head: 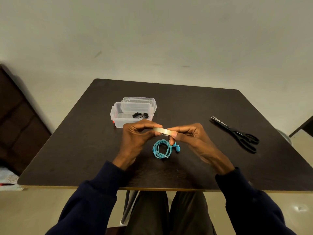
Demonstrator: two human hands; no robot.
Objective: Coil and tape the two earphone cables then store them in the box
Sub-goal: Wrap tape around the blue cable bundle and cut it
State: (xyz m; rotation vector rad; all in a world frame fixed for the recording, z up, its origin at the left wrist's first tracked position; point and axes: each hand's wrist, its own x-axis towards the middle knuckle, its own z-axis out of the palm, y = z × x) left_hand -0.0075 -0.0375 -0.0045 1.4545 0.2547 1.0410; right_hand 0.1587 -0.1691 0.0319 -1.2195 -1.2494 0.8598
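The left grip [135,134] and right grip [189,134] both pinch the tape [163,130], a slim clear roll held flat above the counter [186,102]. The left fingers curl over its left side, and the right thumb and fingertips close on its right rim, likely feeling for the loose end. Just beneath, the blue coil [161,148] lies on the counter, its loops gathered into a ring with the earbuds [177,147] poking out at its right. The black coil [140,115] already sits in the box [116,116], whose lid [138,99] lies just behind it. Scissors [237,133] lie well apart to the right. So one cable looks done and the blue one awaits taping. That cable looks light, thin and springy. It would probably fan open if lifted by a single strand, so the best hold is a pinch across all loops at once, opposite the earbuds, leaving a bare stretch for the strip. Peeled tape is sticky and flimsy and may fold on itself, so a short length seems safer.
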